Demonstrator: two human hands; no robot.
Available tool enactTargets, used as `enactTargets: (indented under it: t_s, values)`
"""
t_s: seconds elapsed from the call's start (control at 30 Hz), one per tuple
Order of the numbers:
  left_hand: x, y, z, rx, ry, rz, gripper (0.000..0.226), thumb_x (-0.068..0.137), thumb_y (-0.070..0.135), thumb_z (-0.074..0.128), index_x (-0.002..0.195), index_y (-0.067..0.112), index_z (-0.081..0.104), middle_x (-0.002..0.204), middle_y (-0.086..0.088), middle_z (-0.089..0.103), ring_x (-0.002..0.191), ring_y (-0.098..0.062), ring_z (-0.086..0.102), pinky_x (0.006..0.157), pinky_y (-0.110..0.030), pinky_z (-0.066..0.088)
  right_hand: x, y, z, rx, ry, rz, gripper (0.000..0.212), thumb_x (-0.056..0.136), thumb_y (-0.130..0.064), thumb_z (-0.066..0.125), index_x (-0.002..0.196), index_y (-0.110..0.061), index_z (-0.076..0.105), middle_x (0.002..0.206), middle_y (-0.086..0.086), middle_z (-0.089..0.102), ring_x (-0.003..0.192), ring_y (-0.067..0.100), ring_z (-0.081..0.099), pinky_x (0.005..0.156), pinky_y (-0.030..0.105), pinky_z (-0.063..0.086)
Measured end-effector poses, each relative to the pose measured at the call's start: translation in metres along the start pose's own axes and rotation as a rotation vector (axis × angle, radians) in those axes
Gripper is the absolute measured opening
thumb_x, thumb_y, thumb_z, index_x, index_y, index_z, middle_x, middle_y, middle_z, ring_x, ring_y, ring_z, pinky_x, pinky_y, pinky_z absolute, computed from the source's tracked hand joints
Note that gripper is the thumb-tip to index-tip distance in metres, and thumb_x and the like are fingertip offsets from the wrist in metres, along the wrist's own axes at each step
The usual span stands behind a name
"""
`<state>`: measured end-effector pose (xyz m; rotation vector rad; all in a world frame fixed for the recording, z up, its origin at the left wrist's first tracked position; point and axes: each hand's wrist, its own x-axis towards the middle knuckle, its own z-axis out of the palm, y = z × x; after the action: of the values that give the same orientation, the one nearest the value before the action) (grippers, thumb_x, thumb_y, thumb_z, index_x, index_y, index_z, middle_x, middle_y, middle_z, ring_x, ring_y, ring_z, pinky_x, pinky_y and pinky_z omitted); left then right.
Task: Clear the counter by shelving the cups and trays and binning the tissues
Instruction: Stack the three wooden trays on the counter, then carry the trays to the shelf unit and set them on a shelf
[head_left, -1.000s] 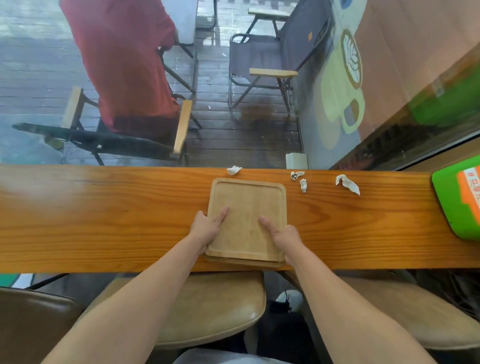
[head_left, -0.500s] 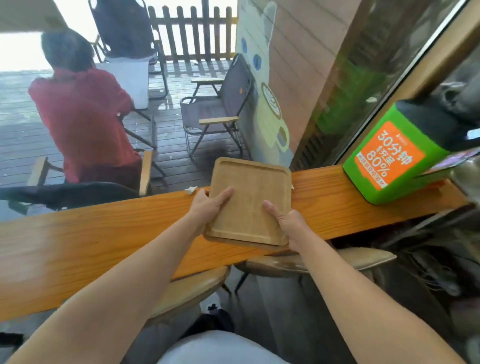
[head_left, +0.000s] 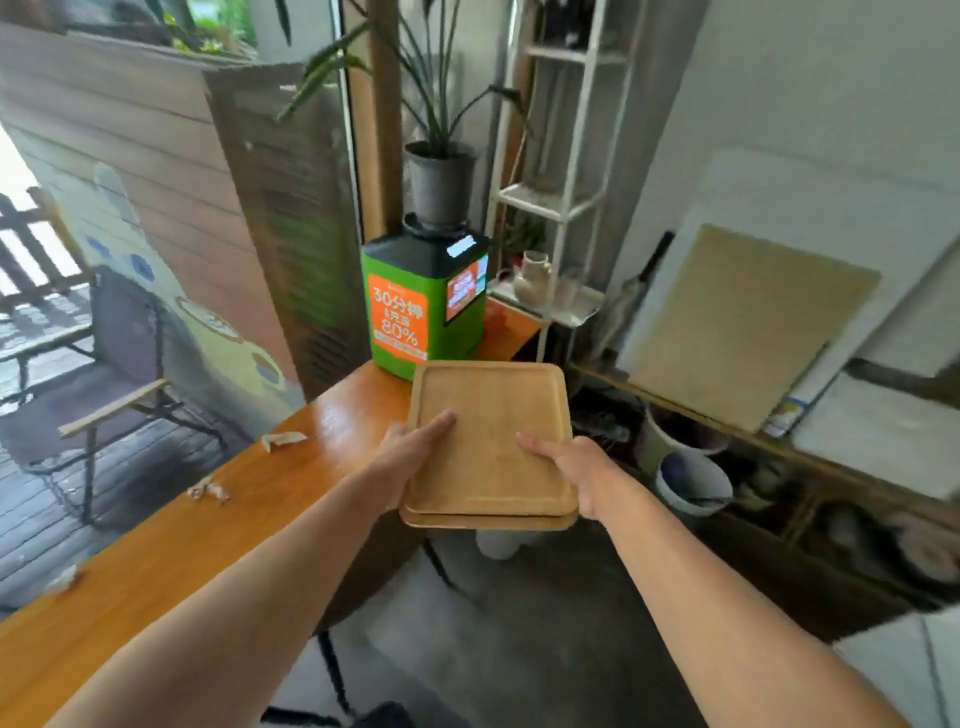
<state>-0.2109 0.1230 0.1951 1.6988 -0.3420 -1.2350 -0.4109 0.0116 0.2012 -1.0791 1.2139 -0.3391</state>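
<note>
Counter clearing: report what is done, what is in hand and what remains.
Done: no cups show on the counter. In hand: the left hand and right hand hold two stacked wooden trays in the air, not yet shelved. Left: crumpled tissues lie on the counter, at least three spots; binning them remains. No bin is clearly identifiable.

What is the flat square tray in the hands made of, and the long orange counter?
The pale square tray looks like bamboo or light wood, matt, with faint grain; a second rim shows underneath it. The long orange-brown counter looks like varnished wood: streaky grain and a glossy shine.
</note>
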Motion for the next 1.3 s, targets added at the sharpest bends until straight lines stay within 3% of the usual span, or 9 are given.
enactTargets:
  t_s: [0.13,0.3,0.4,0.53,0.7,0.83,0.93,1.13,1.3]
  values:
    - [0.014,0.016,0.081,0.096,-0.137,0.007,0.074,0.071,0.065,0.075,0.123,0.022,0.044,0.108,-0.002,0.060,0.095,-0.023,0.061,0.091,-0.045,0.048,-0.021,0.011,-0.072,0.051,0.204,0.006,0.066,0.058,-0.056,0.087,0.105,-0.021,0.058,0.107,0.006,0.066,0.097,0.030,0.060,0.081,0.046,0.048]
    - [0.038,0.033,0.166,0.214,-0.275,0.040,0.077,0.076,0.059,0.075,0.131,0.013,0.046,0.113,-0.007,0.061,0.099,-0.027,0.062,0.092,-0.046,0.050,-0.023,0.015,-0.140,0.162,0.388,0.054,0.092,0.062,-0.062,0.082,0.133,-0.020,0.043,0.122,0.007,0.058,0.109,0.033,0.055,0.101,0.055,0.043]
    - [0.061,0.044,0.203,0.237,-0.329,0.042,0.084,0.076,0.056,0.078,0.136,0.008,0.044,0.125,-0.013,0.060,0.111,-0.034,0.061,0.100,-0.051,0.050,-0.008,0.008,-0.168,0.211,0.444,0.078,0.089,0.067,-0.060,0.080,0.138,-0.018,0.044,0.119,0.007,0.061,0.109,0.032,0.057,0.101,0.053,0.044]
    - [0.104,0.066,0.236,0.269,-0.364,0.049,0.087,0.076,0.058,0.076,0.137,0.009,0.039,0.119,-0.010,0.056,0.109,-0.033,0.059,0.096,-0.049,0.050,0.028,-0.011,-0.192,0.224,0.475,0.083,0.086,0.069,-0.059,0.080,0.138,-0.020,0.046,0.127,0.008,0.059,0.114,0.034,0.056,0.101,0.053,0.044]
    - [0.173,0.127,0.271,0.324,-0.373,0.079,0.091,0.078,0.060,0.072,0.144,0.007,0.036,0.123,-0.011,0.055,0.105,-0.031,0.055,0.088,-0.044,0.046,0.093,-0.064,-0.218,0.268,0.493,0.090,0.078,0.066,-0.060,0.080,0.126,-0.019,0.051,0.100,0.003,0.062,0.088,0.025,0.057,0.096,0.051,0.046]
    - [0.224,0.172,0.298,0.345,-0.366,0.071,0.092,0.078,0.060,0.072,0.145,0.006,0.038,0.133,-0.015,0.056,0.116,-0.036,0.057,0.097,-0.046,0.047,0.144,-0.104,-0.241,0.259,0.474,0.118,0.091,0.064,-0.063,0.080,0.135,-0.018,0.045,0.114,0.007,0.062,0.104,0.031,0.058,0.098,0.052,0.045]
    - [0.255,0.190,0.322,0.387,-0.374,0.046,0.091,0.078,0.060,0.072,0.144,0.006,0.038,0.132,-0.015,0.057,0.114,-0.035,0.057,0.101,-0.049,0.047,0.177,-0.118,-0.262,0.282,0.477,0.135,0.087,0.068,-0.061,0.079,0.135,-0.018,0.045,0.107,0.005,0.061,0.106,0.032,0.057,0.101,0.053,0.044]
    - [0.305,0.211,0.405,0.443,-0.397,-0.012,0.085,0.082,0.058,0.070,0.143,0.007,0.040,0.115,-0.009,0.058,0.090,-0.026,0.057,0.084,-0.041,0.046,0.229,-0.130,-0.339,0.314,0.486,0.186,0.091,0.071,-0.058,0.077,0.142,-0.014,0.040,0.131,0.013,0.055,0.115,0.035,0.053,0.101,0.052,0.043]
    - [0.345,0.235,0.501,0.409,-0.401,-0.041,0.081,0.084,0.053,0.071,0.143,0.007,0.042,0.118,-0.009,0.061,0.094,-0.027,0.062,0.070,-0.038,0.051,0.273,-0.154,-0.440,0.304,0.468,0.154,0.091,0.067,-0.058,0.081,0.138,-0.014,0.044,0.116,0.009,0.059,0.097,0.028,0.057,0.085,0.045,0.046]
